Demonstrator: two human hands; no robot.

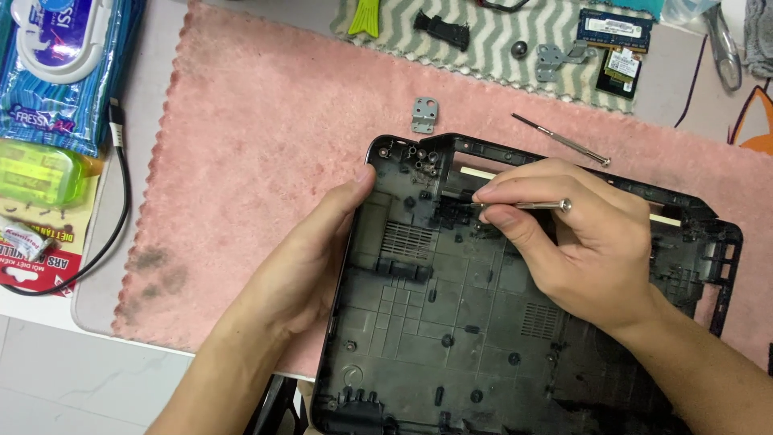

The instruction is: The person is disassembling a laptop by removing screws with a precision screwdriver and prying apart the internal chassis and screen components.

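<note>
A black plastic laptop bottom shell (451, 322) lies inside-up on a pink towel (258, 161). My left hand (314, 250) grips the shell's left edge, thumb over the rim near the top left corner. My right hand (580, 234) rests over the upper middle of the shell and pinches a thin metal screwdriver (535, 205), its tip pointing left into the shell's inner ribs. The tip itself is hidden by my fingers.
A second thin screwdriver (561, 139) and a small metal bracket (424, 113) lie on the towel above the shell. A chevron cloth (499, 48) holds a hinge bracket (557, 58), memory module (613, 28), small circuit card (620, 68). Wipes pack (64, 64), black cable (121, 201) at left.
</note>
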